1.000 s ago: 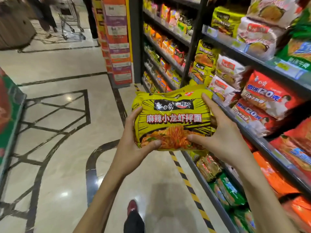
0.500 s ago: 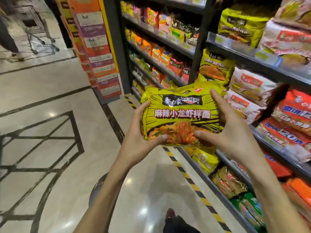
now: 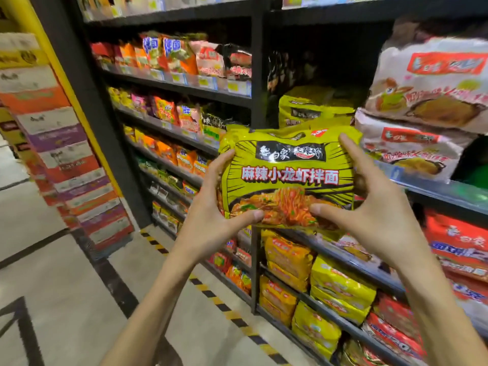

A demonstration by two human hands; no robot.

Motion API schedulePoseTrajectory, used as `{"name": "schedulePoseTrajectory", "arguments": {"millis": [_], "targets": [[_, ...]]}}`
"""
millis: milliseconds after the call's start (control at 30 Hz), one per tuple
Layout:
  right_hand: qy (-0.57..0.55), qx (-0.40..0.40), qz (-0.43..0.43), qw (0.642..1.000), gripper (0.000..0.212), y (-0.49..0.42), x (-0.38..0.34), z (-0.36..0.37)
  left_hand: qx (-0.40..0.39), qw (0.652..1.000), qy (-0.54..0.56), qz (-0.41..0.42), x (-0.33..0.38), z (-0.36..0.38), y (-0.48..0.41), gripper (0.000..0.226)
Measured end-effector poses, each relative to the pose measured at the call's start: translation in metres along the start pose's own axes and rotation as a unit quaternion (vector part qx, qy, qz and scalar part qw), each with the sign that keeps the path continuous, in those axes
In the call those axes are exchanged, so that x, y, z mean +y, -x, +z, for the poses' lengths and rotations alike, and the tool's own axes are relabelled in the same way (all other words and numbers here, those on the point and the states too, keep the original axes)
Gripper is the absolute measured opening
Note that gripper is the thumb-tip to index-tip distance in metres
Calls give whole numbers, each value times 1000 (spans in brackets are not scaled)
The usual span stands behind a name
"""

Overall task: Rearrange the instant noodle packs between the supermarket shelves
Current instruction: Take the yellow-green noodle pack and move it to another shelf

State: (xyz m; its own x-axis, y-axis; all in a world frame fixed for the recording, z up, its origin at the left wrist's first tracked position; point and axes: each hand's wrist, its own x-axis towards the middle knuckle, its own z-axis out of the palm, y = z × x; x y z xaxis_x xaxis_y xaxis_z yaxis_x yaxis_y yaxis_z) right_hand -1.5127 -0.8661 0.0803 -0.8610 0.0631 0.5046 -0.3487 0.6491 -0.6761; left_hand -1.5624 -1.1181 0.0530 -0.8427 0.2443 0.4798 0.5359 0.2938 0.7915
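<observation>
I hold a yellow multi-pack of instant noodles [image 3: 287, 175] up in front of the shelves, face toward me. My left hand [image 3: 211, 220] grips its left edge with the thumb across the lower front. My right hand [image 3: 369, 207] grips the right edge the same way, forefinger up along the side. Just behind the pack, on the shelf [image 3: 435, 191] at the same height, sits a stack of matching yellow packs [image 3: 311, 107]. White noodle packs [image 3: 412, 151] lie to its right.
Dark metal shelving runs from left to right, full of orange, yellow and red noodle packs [image 3: 335, 286]. A black upright post [image 3: 257, 75] divides two bays. A stack of printed cartons [image 3: 66, 154] stands at the aisle end. Yellow-black floor tape [image 3: 211, 294] edges the shelves.
Both hands have raised the yellow pack and carried it toward the shelf with matching yellow packs. My view has turned from the floor to the shelving.
</observation>
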Motion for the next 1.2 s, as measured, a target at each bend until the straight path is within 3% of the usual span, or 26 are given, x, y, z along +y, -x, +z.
{"name": "schedulePoseTrajectory", "arguments": {"millis": [300,667,1200], "targets": [[77,129,-87,985,107,-119,17,-3,9,988,52,143,-29,17,-163,101],[180,256,-85,946,103,-198,74,21,14,968,58,243,-75,65,-290,107],[219,333,-90,913,91,-221,104,40,-19,962,138,236,-104,104,-336,104]]}}
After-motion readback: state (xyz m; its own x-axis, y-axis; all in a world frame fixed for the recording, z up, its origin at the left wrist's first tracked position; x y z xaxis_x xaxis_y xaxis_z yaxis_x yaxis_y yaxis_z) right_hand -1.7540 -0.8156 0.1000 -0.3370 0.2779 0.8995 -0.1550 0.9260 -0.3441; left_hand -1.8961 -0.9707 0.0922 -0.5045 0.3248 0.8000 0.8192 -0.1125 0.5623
